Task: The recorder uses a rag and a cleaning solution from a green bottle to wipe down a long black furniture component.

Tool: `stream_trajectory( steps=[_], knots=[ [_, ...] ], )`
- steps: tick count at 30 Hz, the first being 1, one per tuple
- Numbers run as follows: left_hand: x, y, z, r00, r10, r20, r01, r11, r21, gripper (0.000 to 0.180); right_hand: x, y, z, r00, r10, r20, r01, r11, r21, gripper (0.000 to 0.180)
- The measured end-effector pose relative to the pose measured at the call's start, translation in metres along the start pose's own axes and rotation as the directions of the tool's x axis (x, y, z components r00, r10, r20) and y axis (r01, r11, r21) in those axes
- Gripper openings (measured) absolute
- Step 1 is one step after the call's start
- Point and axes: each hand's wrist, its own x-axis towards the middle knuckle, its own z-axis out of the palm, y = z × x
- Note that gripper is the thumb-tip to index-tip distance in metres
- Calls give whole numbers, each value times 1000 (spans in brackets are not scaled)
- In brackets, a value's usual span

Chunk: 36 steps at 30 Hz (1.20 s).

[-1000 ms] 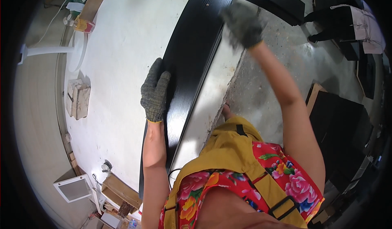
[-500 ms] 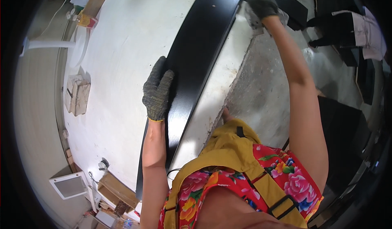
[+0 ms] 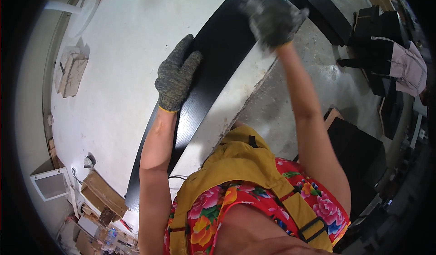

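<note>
The black board (image 3: 215, 69) slants from seven to one o'clock on the white table (image 3: 127, 37). The left hand (image 3: 175, 80) rests at its edge, fingers together, thumb apart; firm, flat pressure should prevent slipping. The right hand (image 3: 270, 21), at one o'clock (blurred; I can't tell its fingers' state), would do best with even strokes along the grain.

The left grip (image 3: 175, 80) touches a black board (image 3: 222, 50).
</note>
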Motion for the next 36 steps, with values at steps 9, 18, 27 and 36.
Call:
stream_trajectory(
  steps=[9, 18, 27, 36],
  knots=[
    [-5, -6, -1, 999, -39, -7, 36, 965, -261, 40, -78, -71, -23, 862, -396, 317, 293, 899, 326, 34],
    [3, -5, 2, 998, 42, -52, -46, 996, -77, 41, 59, 153, 26, 911, 206, 357, -72, 932, -355, 30],
    [0, -14, 0, 993, 81, -90, -90, 990, -107, 37, 11, 72, 2, 839, 59, 540, -543, 115, 832, 40],
    [-6, -7, 2, 997, 57, -58, -69, 968, -241, 41, 37, 31, 72, 774, -573, 269, 556, 819, 143, 36]
  ],
)
